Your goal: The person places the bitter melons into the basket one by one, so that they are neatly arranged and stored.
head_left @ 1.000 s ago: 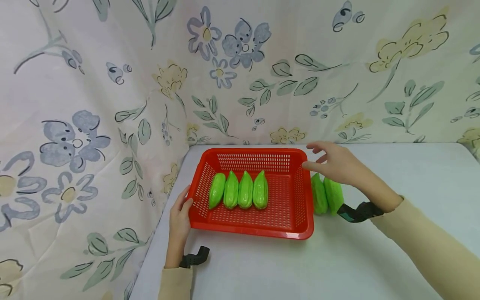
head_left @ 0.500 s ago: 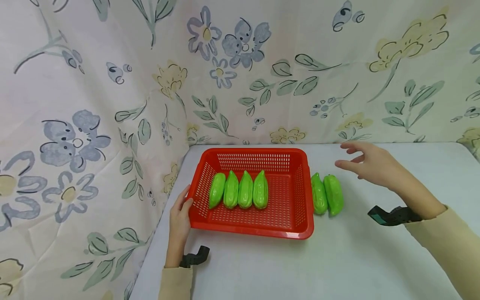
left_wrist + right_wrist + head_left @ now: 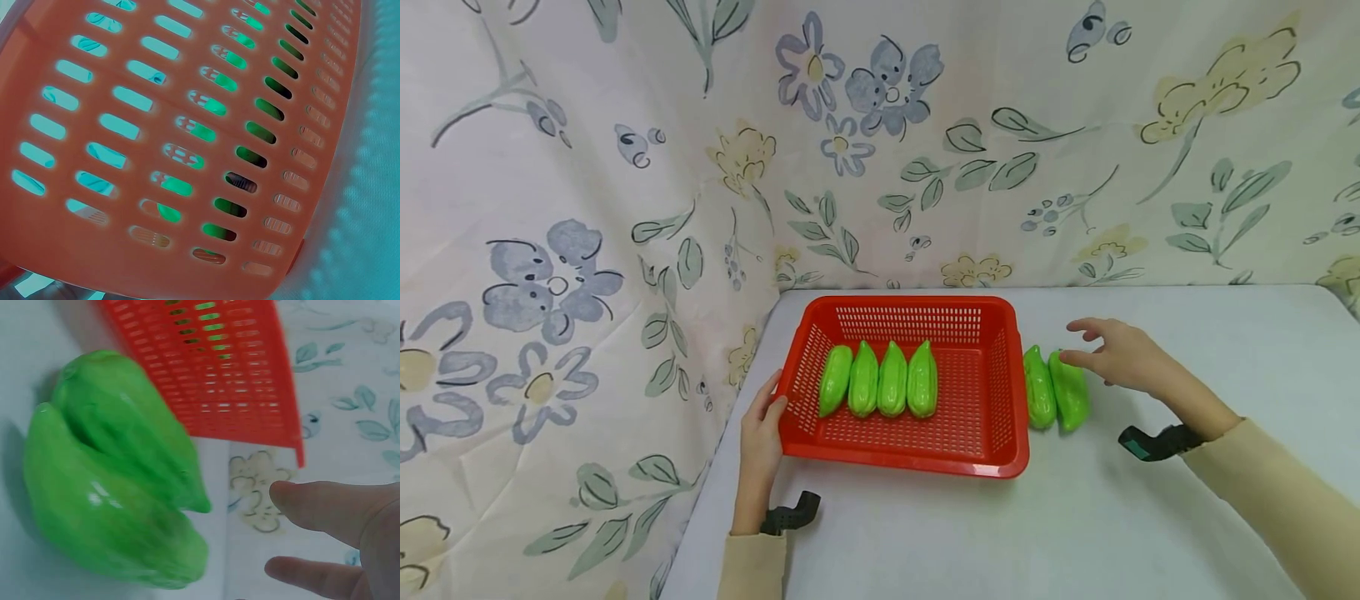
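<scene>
A red plastic basket (image 3: 904,468) with slotted walls stands on the white table. Inside it, toward the left, several glossy green gourd-like vegetables (image 3: 891,379) lie side by side. My left hand (image 3: 762,437) grips the basket's left rim, thumb over the edge and fingers along the outside. Two more green vegetables lie against each other just right of the basket: the nearer one to it (image 3: 1039,392) and the outer one (image 3: 1071,396). Above the outer one's upper end, my right hand (image 3: 1116,354) hovers with thumb and fingers spread, holding nothing. The left wrist view shows only the basket's slotted wall (image 3: 144,206).
A floral curtain (image 3: 962,167) hangs behind the table (image 3: 925,542) and along its left side. Table surface stretches to the right of the right hand and in front of the basket.
My right hand moved right from the basket's right rim, past the two loose vegetables, then came down and slightly back left over the outer one. The left hand stayed on the rim.
</scene>
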Tool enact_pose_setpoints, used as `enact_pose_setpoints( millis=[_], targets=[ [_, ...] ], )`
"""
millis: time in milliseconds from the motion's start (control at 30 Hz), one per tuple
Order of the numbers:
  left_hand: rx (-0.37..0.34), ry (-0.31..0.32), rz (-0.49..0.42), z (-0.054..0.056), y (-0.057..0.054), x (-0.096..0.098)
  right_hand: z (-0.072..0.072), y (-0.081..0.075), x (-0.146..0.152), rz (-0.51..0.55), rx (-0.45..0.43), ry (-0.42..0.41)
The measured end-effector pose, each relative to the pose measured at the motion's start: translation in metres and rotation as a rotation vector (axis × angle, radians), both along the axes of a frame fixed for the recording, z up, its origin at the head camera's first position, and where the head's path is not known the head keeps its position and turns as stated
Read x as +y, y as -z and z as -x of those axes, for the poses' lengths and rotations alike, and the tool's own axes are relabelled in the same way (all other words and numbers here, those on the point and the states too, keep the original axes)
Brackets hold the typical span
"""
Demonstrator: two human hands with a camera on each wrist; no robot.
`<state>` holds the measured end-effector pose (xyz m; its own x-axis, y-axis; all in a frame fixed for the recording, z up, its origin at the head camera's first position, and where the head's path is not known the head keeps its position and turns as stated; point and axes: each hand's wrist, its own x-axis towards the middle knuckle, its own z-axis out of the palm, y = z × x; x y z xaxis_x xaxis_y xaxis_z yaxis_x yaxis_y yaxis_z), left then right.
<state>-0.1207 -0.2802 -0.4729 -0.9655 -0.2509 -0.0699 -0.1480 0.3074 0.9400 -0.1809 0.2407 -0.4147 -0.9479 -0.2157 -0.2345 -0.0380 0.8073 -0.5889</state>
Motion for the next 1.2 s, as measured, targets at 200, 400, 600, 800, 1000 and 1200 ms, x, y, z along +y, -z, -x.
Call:
enact_pose_setpoints(
  millis=[200, 400, 600, 800, 1000, 1200],
  targets=[
    [-0.004, 0.002, 0.002, 0.000, 0.000, 0.000, 0.003, 0.017, 0.000, 0.000, -0.018, -0.005],
    [-0.017, -0.003, 0.002, 0.000, -0.001, 0.001, 0.006, 0.026, -0.004, 0.011, -0.074, -0.010],
    [-0.020, -0.009, -0.010, 0.000, -0.002, 0.001, 0.009, 0.031, -0.007, 0.013, -0.081, -0.015],
    [-0.025, -0.007, -0.014, 0.001, -0.002, 0.002, 0.008, 0.034, -0.007, 0.014, -0.097, -0.029],
    [-0.034, -0.002, -0.012, 0.001, -0.002, 0.002, 0.007, 0.041, -0.005, 0.022, -0.106, -0.031],
    [-0.026, 0.004, -0.014, 0.000, -0.001, 0.001, 0.007, 0.044, -0.004, 0.055, -0.115, -0.025]
  ],
)
